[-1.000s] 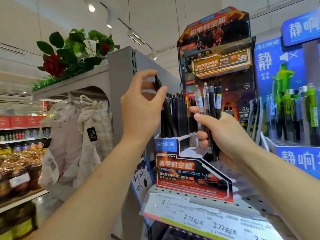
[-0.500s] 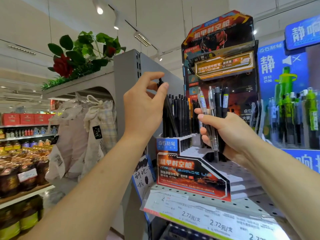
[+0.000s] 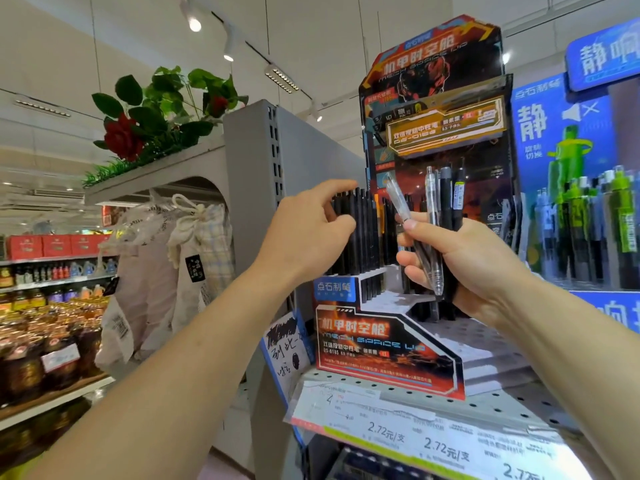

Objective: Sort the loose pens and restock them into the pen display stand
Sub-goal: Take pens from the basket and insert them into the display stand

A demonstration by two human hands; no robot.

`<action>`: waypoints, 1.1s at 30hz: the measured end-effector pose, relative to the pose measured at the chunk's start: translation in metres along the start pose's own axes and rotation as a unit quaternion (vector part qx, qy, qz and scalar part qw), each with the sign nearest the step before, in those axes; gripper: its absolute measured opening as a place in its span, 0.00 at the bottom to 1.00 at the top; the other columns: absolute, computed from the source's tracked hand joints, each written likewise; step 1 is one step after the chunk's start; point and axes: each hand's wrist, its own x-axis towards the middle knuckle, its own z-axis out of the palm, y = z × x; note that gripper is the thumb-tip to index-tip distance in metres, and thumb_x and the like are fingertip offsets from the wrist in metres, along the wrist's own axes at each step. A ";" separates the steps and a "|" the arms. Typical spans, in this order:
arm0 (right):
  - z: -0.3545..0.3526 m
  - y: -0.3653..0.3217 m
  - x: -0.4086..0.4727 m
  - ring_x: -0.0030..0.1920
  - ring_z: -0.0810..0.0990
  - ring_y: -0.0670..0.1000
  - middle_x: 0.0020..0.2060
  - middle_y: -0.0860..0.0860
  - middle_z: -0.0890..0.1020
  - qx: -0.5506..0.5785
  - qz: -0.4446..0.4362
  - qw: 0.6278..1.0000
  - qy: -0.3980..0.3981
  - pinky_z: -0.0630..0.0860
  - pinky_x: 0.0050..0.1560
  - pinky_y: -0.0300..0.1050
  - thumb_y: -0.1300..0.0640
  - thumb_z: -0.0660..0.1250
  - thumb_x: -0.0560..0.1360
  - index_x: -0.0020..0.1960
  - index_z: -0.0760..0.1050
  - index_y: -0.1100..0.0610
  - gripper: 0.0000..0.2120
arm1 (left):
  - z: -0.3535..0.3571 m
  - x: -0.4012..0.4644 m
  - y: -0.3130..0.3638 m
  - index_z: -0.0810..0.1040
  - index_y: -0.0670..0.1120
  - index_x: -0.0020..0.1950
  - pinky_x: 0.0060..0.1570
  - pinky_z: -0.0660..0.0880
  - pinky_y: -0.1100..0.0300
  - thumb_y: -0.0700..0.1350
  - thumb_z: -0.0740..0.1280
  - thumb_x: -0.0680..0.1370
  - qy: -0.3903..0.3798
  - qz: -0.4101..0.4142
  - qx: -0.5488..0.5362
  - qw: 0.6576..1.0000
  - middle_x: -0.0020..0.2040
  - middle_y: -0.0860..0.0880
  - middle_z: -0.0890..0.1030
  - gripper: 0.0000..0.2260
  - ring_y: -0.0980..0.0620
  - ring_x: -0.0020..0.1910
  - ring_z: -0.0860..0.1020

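Evidently the stepped pen display stand point(image 3: 384, 344) at centre frame sits on the perforated shelf point(image 3: 519, 407) so its tiers keep pens upright and sorted. At its upper-left tier the left hand point(image 3: 308, 237) reaches the row of black pens point(image 3: 363, 233), fingers curled at their tops; whether it pinches one is hidden. Right of centre, the right hand point(image 3: 460, 261) grips a loose bundle of clear and black pens point(image 3: 436, 216), kept ready for restocking. Their lower ends are covered.
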 end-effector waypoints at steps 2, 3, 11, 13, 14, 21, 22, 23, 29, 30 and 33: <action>-0.002 -0.003 -0.001 0.36 0.87 0.50 0.38 0.51 0.87 0.007 -0.007 1.000 0.005 0.80 0.31 0.39 0.57 0.70 0.79 0.56 0.81 0.54 0.06 | -0.001 0.000 -0.001 0.73 0.59 0.70 0.35 0.68 0.69 0.44 0.64 0.76 -0.026 -0.001 0.008 1.000 0.29 0.59 0.76 0.23 0.64 0.34 0.75; -0.003 -0.005 0.000 0.37 0.87 0.51 0.39 0.52 0.88 0.012 -0.009 1.000 0.005 0.81 0.31 0.40 0.57 0.70 0.79 0.57 0.80 0.55 0.07 | -0.001 0.000 -0.001 0.72 0.60 0.71 0.34 0.68 0.69 0.44 0.64 0.76 -0.031 -0.001 0.010 0.999 0.30 0.61 0.77 0.24 0.64 0.33 0.76; -0.002 -0.003 0.000 0.38 0.87 0.49 0.44 0.51 0.88 -0.033 -0.023 0.998 -0.038 0.81 0.35 0.41 0.55 0.69 0.80 0.58 0.80 0.51 0.07 | 0.005 -0.002 0.000 0.71 0.60 0.69 0.34 0.69 0.64 0.47 0.65 0.76 0.000 -0.005 0.015 1.000 0.28 0.58 0.77 0.22 0.60 0.31 0.75; -0.003 -0.003 0.000 0.35 0.85 0.47 0.44 0.51 0.88 -0.049 -0.026 0.998 -0.043 0.80 0.34 0.40 0.56 0.69 0.80 0.57 0.81 0.51 0.07 | 0.004 0.000 0.001 0.71 0.58 0.68 0.32 0.68 0.68 0.46 0.65 0.77 0.006 -0.006 0.005 1.000 0.26 0.58 0.75 0.20 0.60 0.29 0.74; -0.003 -0.002 0.001 0.35 0.85 0.47 0.44 0.51 0.88 -0.055 -0.026 0.997 -0.043 0.79 0.33 0.39 0.56 0.70 0.79 0.57 0.81 0.51 0.07 | 0.003 0.001 0.001 0.71 0.58 0.68 0.31 0.67 0.71 0.46 0.65 0.77 0.007 -0.006 -0.003 1.000 0.26 0.59 0.74 0.20 0.61 0.28 0.73; -0.008 -0.004 0.005 0.37 0.86 0.47 0.35 0.49 0.87 -0.050 -0.039 0.998 0.001 0.80 0.34 0.40 0.57 0.70 0.80 0.55 0.83 0.50 0.06 | -0.003 0.008 0.008 0.69 0.57 0.69 0.39 0.71 0.66 0.41 0.64 0.77 0.073 -0.031 -0.101 0.992 0.26 0.56 0.74 0.22 0.60 0.27 0.73; -0.009 -0.005 0.005 0.37 0.86 0.46 0.36 0.48 0.87 -0.052 -0.046 0.998 0.002 0.80 0.34 0.40 0.57 0.70 0.80 0.54 0.83 0.50 0.06 | -0.002 0.008 0.011 0.70 0.57 0.68 0.38 0.71 0.64 0.43 0.64 0.78 0.077 -0.031 -0.114 0.990 0.28 0.54 0.76 0.20 0.60 0.27 0.73; -0.008 -0.006 0.006 0.37 0.86 0.46 0.37 0.48 0.87 -0.059 -0.054 0.997 -0.005 0.80 0.35 0.39 0.57 0.70 0.80 0.54 0.83 0.50 0.06 | 0.001 0.007 0.014 0.72 0.56 0.68 0.36 0.73 0.62 0.45 0.65 0.78 0.071 -0.032 -0.127 0.989 0.30 0.52 0.78 0.18 0.60 0.27 0.74; -0.003 -0.008 0.003 0.40 0.86 0.47 0.40 0.47 0.88 -0.109 -0.088 0.987 -0.081 0.82 0.40 0.41 0.57 0.68 0.81 0.54 0.80 0.45 0.08 | 0.020 0.002 0.036 0.74 0.57 0.65 0.39 0.82 0.50 0.54 0.70 0.77 0.053 -0.026 -0.117 0.991 0.39 0.56 0.84 0.17 0.58 0.37 0.83; -0.003 -0.008 0.002 0.40 0.86 0.47 0.40 0.46 0.87 -0.118 -0.094 0.985 -0.079 0.82 0.41 0.42 0.57 0.68 0.81 0.54 0.80 0.45 0.08 | 0.022 0.002 0.037 0.75 0.57 0.62 0.41 0.83 0.48 0.53 0.71 0.77 0.068 -0.032 -0.127 0.989 0.40 0.56 0.83 0.15 0.58 0.40 0.83; -0.002 -0.008 0.001 0.39 0.86 0.50 0.37 0.46 0.87 -0.127 -0.101 0.985 -0.060 0.84 0.44 0.48 0.59 0.67 0.82 0.54 0.80 0.47 0.08 | 0.028 0.003 0.042 0.75 0.58 0.55 0.46 0.83 0.48 0.50 0.72 0.76 0.085 -0.058 -0.168 0.980 0.44 0.57 0.83 0.11 0.57 0.45 0.83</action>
